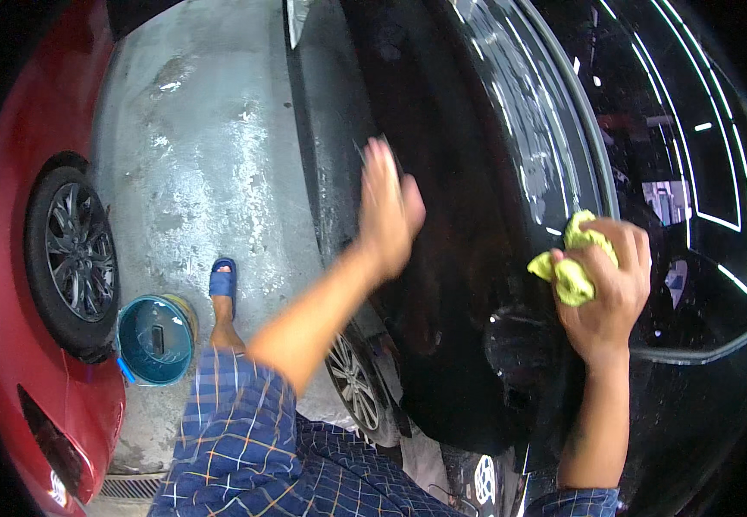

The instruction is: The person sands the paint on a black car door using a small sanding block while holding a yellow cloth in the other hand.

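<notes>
Bodywork of a red car (11, 284) is bulging along the left side, its dark spoked wheel (80, 250) facing the floor lane. Beside that tyre, a round teal plastic bucket (156, 340) is standing open-topped, and a blue sandal (221, 277) is resting just right of it. Wet, blotchy grey floor (209, 164) is stretching away between the two cars, leaving a long open lane. The left hand (386, 215), slightly blurred, is hovering by the side of a black car (451, 258), its straight fingers lying together and pointing away from the person, thumb standing apart; whether it is touching the panel, I cannot tell. The glossy black body is running lengthwise up the view, a grey trim strip (593, 155) curving along it. Beside this strip, the right hand (615, 276) is clamping bent fingers on a yellow-green cloth (576, 283); the soft, crumpled bundle is running lengthwise up the view too, one loose corner pointing left
</notes>
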`<state>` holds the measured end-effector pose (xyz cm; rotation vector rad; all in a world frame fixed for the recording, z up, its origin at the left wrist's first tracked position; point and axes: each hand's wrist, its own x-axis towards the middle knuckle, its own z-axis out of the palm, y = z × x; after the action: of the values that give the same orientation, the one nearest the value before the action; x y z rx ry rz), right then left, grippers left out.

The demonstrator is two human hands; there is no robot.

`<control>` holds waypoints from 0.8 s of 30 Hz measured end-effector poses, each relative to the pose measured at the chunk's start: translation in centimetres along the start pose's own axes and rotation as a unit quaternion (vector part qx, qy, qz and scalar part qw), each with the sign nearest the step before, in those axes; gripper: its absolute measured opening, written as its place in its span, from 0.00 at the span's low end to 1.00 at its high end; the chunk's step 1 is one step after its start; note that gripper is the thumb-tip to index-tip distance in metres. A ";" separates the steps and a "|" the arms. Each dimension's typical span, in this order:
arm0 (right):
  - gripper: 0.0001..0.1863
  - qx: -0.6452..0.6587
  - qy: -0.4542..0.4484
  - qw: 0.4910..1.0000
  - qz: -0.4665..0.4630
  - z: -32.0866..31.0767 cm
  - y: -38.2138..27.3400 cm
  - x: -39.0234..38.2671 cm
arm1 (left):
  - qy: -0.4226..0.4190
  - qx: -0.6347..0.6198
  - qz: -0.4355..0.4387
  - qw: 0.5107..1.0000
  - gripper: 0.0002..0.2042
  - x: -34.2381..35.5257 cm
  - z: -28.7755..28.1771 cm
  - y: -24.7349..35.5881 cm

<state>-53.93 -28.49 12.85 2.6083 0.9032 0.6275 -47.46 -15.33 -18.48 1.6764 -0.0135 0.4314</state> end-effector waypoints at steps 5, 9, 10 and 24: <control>0.19 -0.004 -0.016 1.000 0.015 -1.2 0.1 -0.8 | -0.241 -0.063 0.052 0.967 0.57 -17.6 -1.7 6.8; 0.26 0.004 -0.044 0.999 0.013 -1.9 -1.1 0.6 | -0.041 -0.026 0.020 0.999 0.46 8.2 -2.3 0.5; 0.25 0.016 -0.027 1.000 0.002 -1.6 -1.5 1.6 | 0.003 -0.006 0.023 1.000 0.47 15.8 -4.3 -2.7; 0.13 0.009 -0.032 0.999 0.023 -2.8 -1.6 1.2 | -0.064 0.067 0.071 0.993 0.48 9.0 -2.0 5.1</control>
<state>-55.28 -26.13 14.95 2.6561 0.8358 0.5475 -40.90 -12.09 -10.86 1.8402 -0.2047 0.4384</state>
